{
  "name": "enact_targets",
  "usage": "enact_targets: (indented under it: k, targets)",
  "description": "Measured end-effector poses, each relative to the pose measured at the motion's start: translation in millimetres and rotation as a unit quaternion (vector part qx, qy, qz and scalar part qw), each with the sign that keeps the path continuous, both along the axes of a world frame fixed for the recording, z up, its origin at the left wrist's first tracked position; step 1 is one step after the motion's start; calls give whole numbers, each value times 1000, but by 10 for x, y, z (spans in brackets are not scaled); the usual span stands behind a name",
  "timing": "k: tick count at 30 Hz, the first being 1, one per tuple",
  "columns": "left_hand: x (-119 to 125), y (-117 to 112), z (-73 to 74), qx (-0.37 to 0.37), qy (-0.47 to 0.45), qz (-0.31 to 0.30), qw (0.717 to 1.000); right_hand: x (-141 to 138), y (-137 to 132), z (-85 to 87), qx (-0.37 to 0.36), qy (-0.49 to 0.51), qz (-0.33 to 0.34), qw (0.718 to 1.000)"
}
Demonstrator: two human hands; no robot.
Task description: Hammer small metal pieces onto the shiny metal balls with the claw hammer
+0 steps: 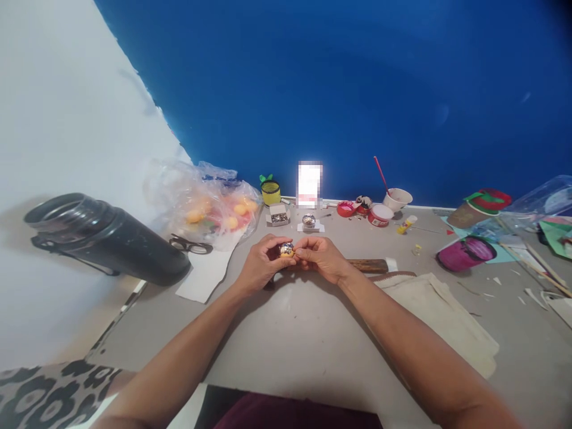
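At the far left, we are seeing a dark flask (107, 235) that is slanting across our view, with folded glasses (192, 245) and a white sheet (209, 275) lying beside its base. Behind them, a clear plastic bag (203, 208) is holding orange and yellow things.

Nearer the middle, our left hand (263, 260) is curling round a small shiny ball (286, 249), pinching it between thumb and fingers; the ball is sitting at the tips, on the hand's right side, above the table (286, 345). Beyond it, a yellow cup (270, 192) and an open box (279, 217) of small metallic pieces are standing near each other. A second shiny ball (308, 221) is resting past our hands, well apart from them.

Our right hand (320, 257) is pressing its thumb and fingertips together at the ball's right edge; whether they are gripping a small piece there, we cannot tell. Just beyond that wrist, a wooden handle (369, 266) is lying on the table. Farther right, a pale cloth (447, 319) is spreading beside our forearm, and a magenta cup (467, 254) is lying beyond it.
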State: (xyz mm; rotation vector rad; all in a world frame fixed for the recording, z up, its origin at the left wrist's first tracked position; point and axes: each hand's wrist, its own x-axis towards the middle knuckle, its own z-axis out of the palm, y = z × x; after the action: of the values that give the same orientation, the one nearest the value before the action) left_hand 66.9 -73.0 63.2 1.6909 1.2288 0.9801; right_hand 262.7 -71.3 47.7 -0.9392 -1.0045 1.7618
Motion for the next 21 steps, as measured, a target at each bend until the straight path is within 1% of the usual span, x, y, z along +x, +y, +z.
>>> enact_targets:
  k: [5,9,15,18,21]
  targets:
    - [37,-24,-28,1,3,33,999,-38,-23,36,37,-17,-20,999]
    - [77,-56,-50,4,2,51,999,-73,-34,14,63,-37,-42,996]
    - [139,-102,-71,14,29,81,996,-115,-22,-37,58,-38,-61,996]
    - [172,-113,-81,39,25,92,995,-134,-21,-51,56,-44,-68,995]
    - [198,-121,-93,43,13,104,994,-146,-25,-63,57,-47,-76,994]
